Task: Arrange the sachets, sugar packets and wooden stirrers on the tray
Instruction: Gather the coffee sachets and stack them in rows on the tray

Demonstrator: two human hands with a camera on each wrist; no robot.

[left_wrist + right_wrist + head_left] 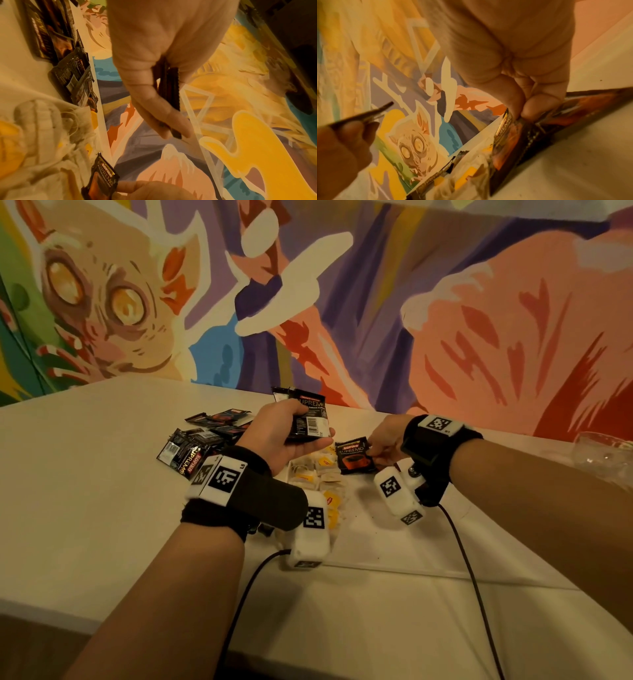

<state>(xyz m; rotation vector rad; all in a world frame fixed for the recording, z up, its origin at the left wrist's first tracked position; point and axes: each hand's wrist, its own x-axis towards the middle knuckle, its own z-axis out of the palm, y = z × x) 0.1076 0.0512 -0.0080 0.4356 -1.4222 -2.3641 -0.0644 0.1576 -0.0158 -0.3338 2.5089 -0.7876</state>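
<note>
My left hand (291,433) is raised over the table and grips a small stack of black coffee sachets (308,416), seen edge-on in the left wrist view as dark sachets (169,92) between thumb and fingers. My right hand (383,443) pinches the corner of another black coffee sachet (354,457) with a red cup picture, low over the table; that sachet (518,135) shows under the fingertips (536,106). A pile of white tea bags with yellow tags (318,477) lies between my hands. More black sachets (202,440) are scattered at the left.
The white table (102,474) runs to a painted mural wall behind. A clear glass (603,453) stands at the far right edge. Black cables (472,577) trail from both wrist cameras toward me. No tray or stirrers are in view.
</note>
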